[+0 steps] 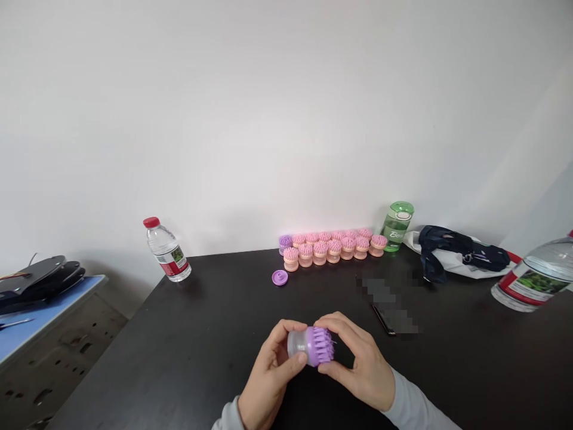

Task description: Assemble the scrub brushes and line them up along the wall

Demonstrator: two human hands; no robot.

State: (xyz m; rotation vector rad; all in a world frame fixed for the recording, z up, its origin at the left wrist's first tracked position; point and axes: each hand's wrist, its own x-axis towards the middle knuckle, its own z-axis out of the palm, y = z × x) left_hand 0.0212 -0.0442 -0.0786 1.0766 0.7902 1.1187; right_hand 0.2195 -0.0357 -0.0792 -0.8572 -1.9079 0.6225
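Between my hands, above the near part of the black table [215,322], is a purple silicone bristle brush [313,346] with a clear cup-shaped body, lying on its side in the air. My left hand [273,364] pinches the clear body between thumb and fingers. On the bristle end, my right hand [358,364] grips the purple head by its edges, and the bristles point right. Farther back on the table lies a small round purple lid [280,277] with a knob in its middle. Behind it, pink bristle brushes [320,253] stand in two rows, with one purple brush [285,243] at the left end.
A water bottle [174,257] stands at the back left; a larger-looking one [537,275] is at the right edge. Near the wall are a green container [396,227] and a dark-strapped bag [470,251]. A dark, partly blurred flat object [387,307] lies right of centre.
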